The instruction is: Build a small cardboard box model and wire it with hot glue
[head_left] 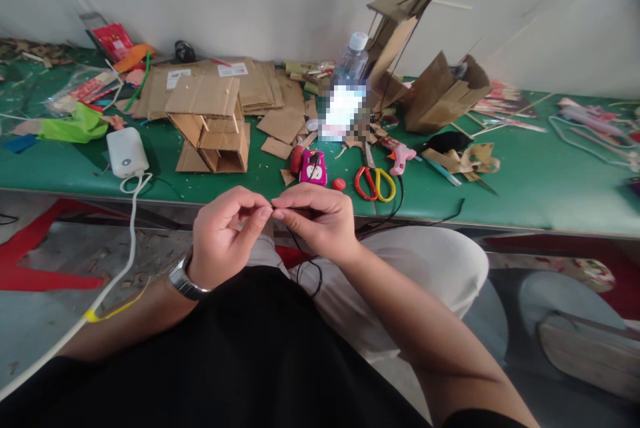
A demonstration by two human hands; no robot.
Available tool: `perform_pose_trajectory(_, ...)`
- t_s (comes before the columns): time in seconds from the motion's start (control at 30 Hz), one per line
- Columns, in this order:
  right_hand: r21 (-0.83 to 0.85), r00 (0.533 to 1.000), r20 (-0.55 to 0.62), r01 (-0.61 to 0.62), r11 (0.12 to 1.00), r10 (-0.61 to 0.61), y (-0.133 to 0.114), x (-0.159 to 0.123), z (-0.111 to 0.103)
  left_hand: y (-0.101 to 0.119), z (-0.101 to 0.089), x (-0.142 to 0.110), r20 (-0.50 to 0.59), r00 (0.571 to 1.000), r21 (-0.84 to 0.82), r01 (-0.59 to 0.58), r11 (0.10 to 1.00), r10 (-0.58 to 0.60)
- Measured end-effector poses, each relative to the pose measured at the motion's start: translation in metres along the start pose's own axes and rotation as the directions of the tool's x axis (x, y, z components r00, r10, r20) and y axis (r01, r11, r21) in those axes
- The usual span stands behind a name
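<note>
My left hand (224, 231) and my right hand (323, 218) meet fingertip to fingertip in front of the bench edge. Each pinches a thin black cord (296, 241), whose slack hangs in a loop over my lap. The exact bit between the fingertips is too small to make out. Just beyond them on the bench lie a magenta box with a white face print (313, 168), a red bottle cap (339, 184) and scissors (375, 185) with red and yellow handles. A pink glue gun (400, 156) lies to the right of the scissors.
On the green bench (540, 195) stand a cardboard shelf model (213, 125), a plastic bottle (354, 58), a blurred bright phone-like screen (343, 111) and an open cardboard box (445, 95). A white power bank (127, 151) trails a cable (133, 235) across my left forearm.
</note>
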State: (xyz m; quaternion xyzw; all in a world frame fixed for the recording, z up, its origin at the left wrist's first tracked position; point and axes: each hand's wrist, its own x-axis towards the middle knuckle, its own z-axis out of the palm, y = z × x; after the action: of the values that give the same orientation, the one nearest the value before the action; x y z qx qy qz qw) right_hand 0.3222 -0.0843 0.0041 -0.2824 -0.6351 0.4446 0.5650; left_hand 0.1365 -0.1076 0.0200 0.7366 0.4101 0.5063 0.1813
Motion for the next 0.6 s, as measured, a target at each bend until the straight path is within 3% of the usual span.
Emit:
perform_pose_trajectory(0.2,-0.019,0.995,-0.015,-0.095,0.995,0.095,0.0002,-0.0011,0.0016,-0.0042,0.0021,-0.0013,-0.041,0.996,0.081,-0.079,0.994,0.083)
perform_pose_trajectory(0.43,-0.061,1.0,0.017,-0.024,0.998,0.025,0.0026,-0.0021,0.0021,-0.0071,0.0055,-0.0036,-0.063,0.983,0.168,-0.157,0.973,0.17)
perform_pose_trajectory(0.6,-0.018,0.982,0.057,-0.178,0.984,0.179,0.0002,0.0005,0.002,-0.0096,0.0059,-0.0034,-0.072,0.977,0.214,-0.182,0.96,0.201)
